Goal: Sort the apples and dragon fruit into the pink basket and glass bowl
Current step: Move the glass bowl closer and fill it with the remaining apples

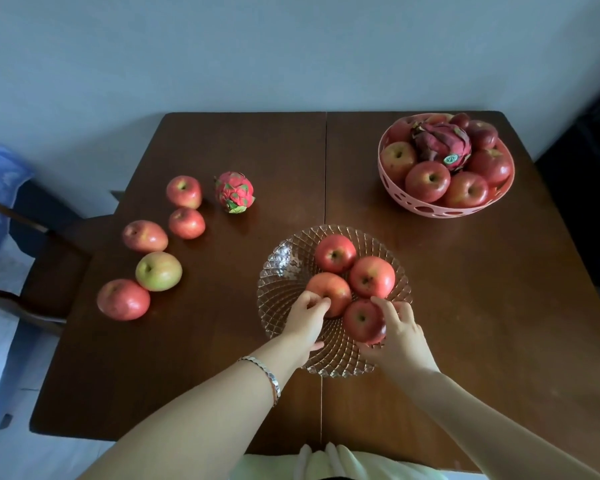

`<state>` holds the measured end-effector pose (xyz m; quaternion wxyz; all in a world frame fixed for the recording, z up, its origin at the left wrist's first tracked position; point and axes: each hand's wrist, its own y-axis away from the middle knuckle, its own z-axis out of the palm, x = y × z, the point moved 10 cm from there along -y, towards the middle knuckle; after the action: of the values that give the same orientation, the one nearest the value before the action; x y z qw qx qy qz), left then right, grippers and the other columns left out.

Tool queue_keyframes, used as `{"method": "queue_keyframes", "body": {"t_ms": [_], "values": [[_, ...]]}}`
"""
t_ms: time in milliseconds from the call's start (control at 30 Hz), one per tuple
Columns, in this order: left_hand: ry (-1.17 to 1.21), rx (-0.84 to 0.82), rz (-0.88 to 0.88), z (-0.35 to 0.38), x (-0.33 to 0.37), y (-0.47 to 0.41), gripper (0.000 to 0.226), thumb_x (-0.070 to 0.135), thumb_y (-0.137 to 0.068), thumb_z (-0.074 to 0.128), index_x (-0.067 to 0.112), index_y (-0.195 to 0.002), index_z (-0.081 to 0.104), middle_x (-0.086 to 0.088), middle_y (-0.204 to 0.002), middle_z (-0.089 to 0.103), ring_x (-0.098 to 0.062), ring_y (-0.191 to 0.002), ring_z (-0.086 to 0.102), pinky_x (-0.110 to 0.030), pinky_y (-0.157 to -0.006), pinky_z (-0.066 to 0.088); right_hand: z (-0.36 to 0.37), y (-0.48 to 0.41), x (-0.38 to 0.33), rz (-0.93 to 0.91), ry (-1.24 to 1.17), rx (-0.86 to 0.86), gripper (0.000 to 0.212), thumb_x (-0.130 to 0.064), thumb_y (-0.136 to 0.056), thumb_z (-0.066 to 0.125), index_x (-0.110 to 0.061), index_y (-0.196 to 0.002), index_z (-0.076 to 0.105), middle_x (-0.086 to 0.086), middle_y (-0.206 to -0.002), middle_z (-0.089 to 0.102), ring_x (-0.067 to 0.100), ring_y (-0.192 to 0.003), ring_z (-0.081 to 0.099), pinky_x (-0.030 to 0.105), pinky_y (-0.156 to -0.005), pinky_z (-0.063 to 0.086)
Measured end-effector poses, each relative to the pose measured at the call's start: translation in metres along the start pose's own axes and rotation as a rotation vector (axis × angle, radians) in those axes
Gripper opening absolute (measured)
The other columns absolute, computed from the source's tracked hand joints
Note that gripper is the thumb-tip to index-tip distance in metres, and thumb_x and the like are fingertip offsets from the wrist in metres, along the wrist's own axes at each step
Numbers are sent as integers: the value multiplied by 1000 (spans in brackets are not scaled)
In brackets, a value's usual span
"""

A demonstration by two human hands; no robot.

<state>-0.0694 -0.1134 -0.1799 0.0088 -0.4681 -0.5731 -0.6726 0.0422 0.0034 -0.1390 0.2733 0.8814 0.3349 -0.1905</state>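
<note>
While both hands work inside the glass bowl (278, 271), the right hand (400, 336) cups the near apple (362, 320), fingers (387, 308) curled over its far side and thumb beneath, and the left hand (307, 318) pinches the apple (329, 289) just beyond its fingertips. Both fruits sit stem-dimple up, axis roughly vertical, so the step appears to be placing; letting go calls for spreading the fingers without nudging neighbours. Five apples and a dragon fruit (234, 192) wait well left; the pink basket (444, 207) lies far right.
</note>
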Motion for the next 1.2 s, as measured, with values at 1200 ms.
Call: {"method": "queue_keyframes", "body": {"t_ms": [1200], "values": [[-959, 480, 125, -340, 33, -39, 72, 36, -83, 66, 25, -143, 27, -7, -147, 25, -37, -123, 43, -41, -95, 45, 179, -74, -361, -629, 465, -281, 75, -15, -84, 62, -30, -144, 20, 9, -148, 22, 31, -128, 35, 40, -99, 40]]}}
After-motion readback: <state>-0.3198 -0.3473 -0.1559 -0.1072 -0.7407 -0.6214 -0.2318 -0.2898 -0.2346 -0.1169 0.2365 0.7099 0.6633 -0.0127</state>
